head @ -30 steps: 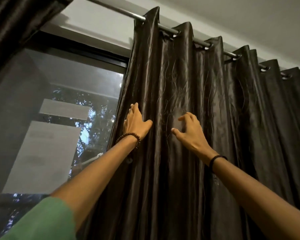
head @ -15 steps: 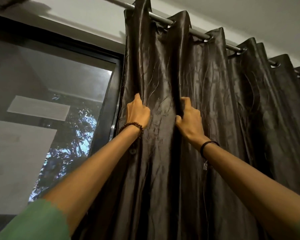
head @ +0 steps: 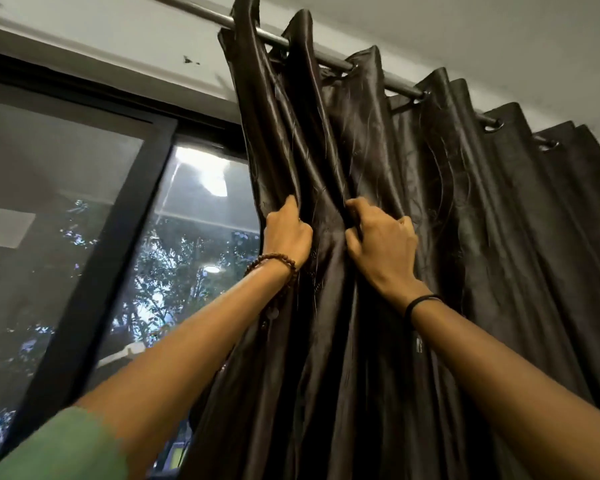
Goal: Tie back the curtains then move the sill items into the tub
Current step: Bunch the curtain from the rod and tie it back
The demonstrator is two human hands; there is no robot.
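Curtain (head: 447,220) bunched further right than a second ago, more window (head: 194,258) bare. We're clenching its folds: left hand (head: 287,237) on the leading edge, right hand (head: 383,245) just beside. Not tied yet; sill items, tub unseen.

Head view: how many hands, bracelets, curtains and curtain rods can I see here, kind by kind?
Hands: 2, left hand, right hand
Bracelets: 2, beaded bracelet, black band
Curtains: 1, brown curtain
Curtain rods: 1, rod
Total: 6
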